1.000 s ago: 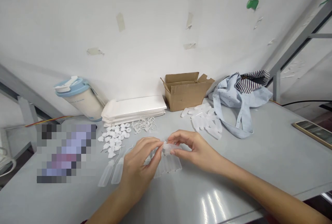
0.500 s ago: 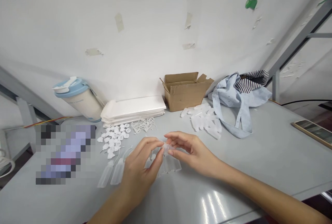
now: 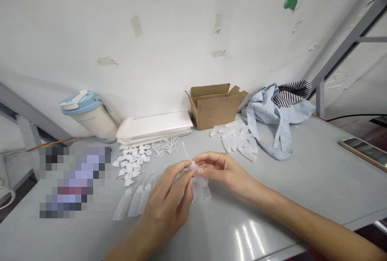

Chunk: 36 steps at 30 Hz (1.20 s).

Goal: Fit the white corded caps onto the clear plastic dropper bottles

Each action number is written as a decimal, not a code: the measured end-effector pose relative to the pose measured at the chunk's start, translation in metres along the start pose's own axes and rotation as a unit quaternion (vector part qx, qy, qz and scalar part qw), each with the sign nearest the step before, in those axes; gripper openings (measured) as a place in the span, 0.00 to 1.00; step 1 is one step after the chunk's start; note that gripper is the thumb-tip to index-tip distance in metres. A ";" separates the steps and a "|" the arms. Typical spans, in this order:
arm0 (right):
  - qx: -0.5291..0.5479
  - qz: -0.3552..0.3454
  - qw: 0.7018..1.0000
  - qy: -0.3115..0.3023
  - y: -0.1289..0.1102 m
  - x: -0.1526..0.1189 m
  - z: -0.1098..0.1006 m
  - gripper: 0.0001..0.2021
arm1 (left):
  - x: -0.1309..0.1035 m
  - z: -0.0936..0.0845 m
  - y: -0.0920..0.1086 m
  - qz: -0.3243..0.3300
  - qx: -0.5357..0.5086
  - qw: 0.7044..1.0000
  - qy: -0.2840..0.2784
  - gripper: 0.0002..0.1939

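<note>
My left hand (image 3: 172,188) pinches a small white cap (image 3: 193,165) between thumb and fingertips. A thin white tube (image 3: 185,151) sticks up from it, tilted left. Against it, my right hand (image 3: 225,172) has its fingers closed round a small translucent plastic bottle (image 3: 202,181), mostly hidden by the fingers. Below the hands lie more clear bottles (image 3: 201,193) on the table. Beside my left hand several bottles with white tops and thin tubes (image 3: 122,204) lie in a row, partly covered by the hand.
Loose white caps (image 3: 133,160) and a heap of thin white tubes (image 3: 166,146) lie behind, near stacked white envelopes (image 3: 157,126). Further translucent bottles (image 3: 240,140) lie before an open cardboard box (image 3: 216,112). A blue cloth bag (image 3: 278,112), tumbler (image 3: 93,118) and phone (image 3: 364,152) surround the area.
A thin tube now shows upright above the cap between my hands. My left fingers have shifted to the right and onto the cap, uncovering another tubed bottle in the row.
</note>
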State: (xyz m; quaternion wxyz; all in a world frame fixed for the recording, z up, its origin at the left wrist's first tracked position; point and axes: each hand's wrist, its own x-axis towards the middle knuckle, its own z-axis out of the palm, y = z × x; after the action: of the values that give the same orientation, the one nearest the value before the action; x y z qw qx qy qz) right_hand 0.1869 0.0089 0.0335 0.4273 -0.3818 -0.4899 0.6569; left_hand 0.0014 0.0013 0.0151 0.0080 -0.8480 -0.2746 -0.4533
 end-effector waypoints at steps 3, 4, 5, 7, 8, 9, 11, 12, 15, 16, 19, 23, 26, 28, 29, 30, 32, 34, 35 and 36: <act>0.025 0.014 0.999 0.019 -0.001 0.000 -0.001 0.11 | 0.001 -0.001 0.001 0.029 -0.008 0.999 -0.017 0.20; 0.036 0.022 0.999 0.022 -0.001 0.000 -0.001 0.11 | 0.002 -0.001 0.002 0.031 -0.014 0.999 -0.022 0.20; 0.050 0.029 0.998 0.023 -0.001 0.000 -0.001 0.11 | 0.002 -0.002 0.002 0.031 -0.022 0.999 -0.024 0.20; 0.080 0.043 0.996 0.023 -0.002 -0.001 0.000 0.11 | 0.003 -0.002 0.003 0.016 -0.032 0.999 -0.019 0.20; 0.095 0.048 0.994 0.023 -0.002 -0.001 0.001 0.11 | 0.004 -0.002 0.003 0.003 -0.033 0.999 -0.014 0.19; 0.110 0.053 0.992 0.022 -0.002 -0.001 0.001 0.11 | 0.005 -0.002 0.003 -0.013 -0.029 0.999 -0.009 0.19; 0.136 0.057 0.989 0.014 -0.004 -0.001 0.002 0.11 | 0.005 -0.002 0.003 -0.043 -0.010 0.999 -0.008 0.18; 0.149 0.057 0.987 0.008 -0.004 -0.001 0.003 0.10 | 0.005 -0.002 0.003 -0.051 0.002 0.999 -0.013 0.18; 0.173 0.053 0.983 -0.009 -0.004 -0.001 0.004 0.09 | 0.003 0.002 0.002 -0.046 0.029 0.998 -0.040 0.24; 0.176 0.054 0.983 -0.012 -0.003 -0.001 0.004 0.09 | 0.001 0.003 0.001 -0.044 0.033 0.997 -0.046 0.26; 0.168 0.048 0.984 -0.024 0.000 -0.002 0.005 0.10 | -0.002 0.006 -0.001 -0.049 0.037 0.997 -0.049 0.25; 0.060 0.010 0.998 0.008 -0.001 -0.003 0.005 0.09 | -0.003 0.007 0.000 -0.046 0.030 0.997 -0.056 0.24; -0.130 -0.030 0.991 0.030 -0.006 -0.004 0.004 0.08 | -0.003 0.006 0.000 -0.034 0.021 0.997 -0.071 0.24; -0.265 -0.056 0.962 0.027 -0.010 -0.006 0.004 0.07 | -0.003 0.008 0.001 -0.031 0.017 0.996 -0.082 0.24; -0.319 -0.064 0.945 0.025 -0.012 -0.008 0.004 0.07 | -0.003 0.009 0.001 -0.030 0.015 0.996 -0.088 0.24; -0.363 -0.068 0.929 0.025 -0.012 -0.009 0.004 0.06 | -0.003 0.011 0.001 -0.029 0.013 0.995 -0.092 0.25; -0.419 -0.061 0.905 0.031 -0.012 -0.011 0.003 0.06 | -0.003 0.015 0.003 -0.026 0.008 0.995 -0.100 0.24; -0.448 -0.042 0.892 0.040 -0.010 -0.013 0.000 0.06 | -0.003 0.020 0.005 -0.023 0.005 0.994 -0.106 0.23; -0.458 -0.032 0.888 0.042 -0.009 -0.014 -0.001 0.06 | -0.002 0.022 0.006 -0.022 0.005 0.994 -0.108 0.22; -0.464 -0.022 0.884 0.041 -0.008 -0.014 -0.003 0.06 | -0.002 0.023 0.006 -0.021 0.006 0.994 -0.111 0.22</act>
State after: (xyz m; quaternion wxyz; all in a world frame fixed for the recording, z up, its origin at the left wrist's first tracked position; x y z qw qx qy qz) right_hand 0.1961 -0.0018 0.0422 0.2347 -0.5523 -0.7292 0.3287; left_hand 0.0214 0.0011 0.0015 -0.0270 -0.8871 -0.2941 -0.3548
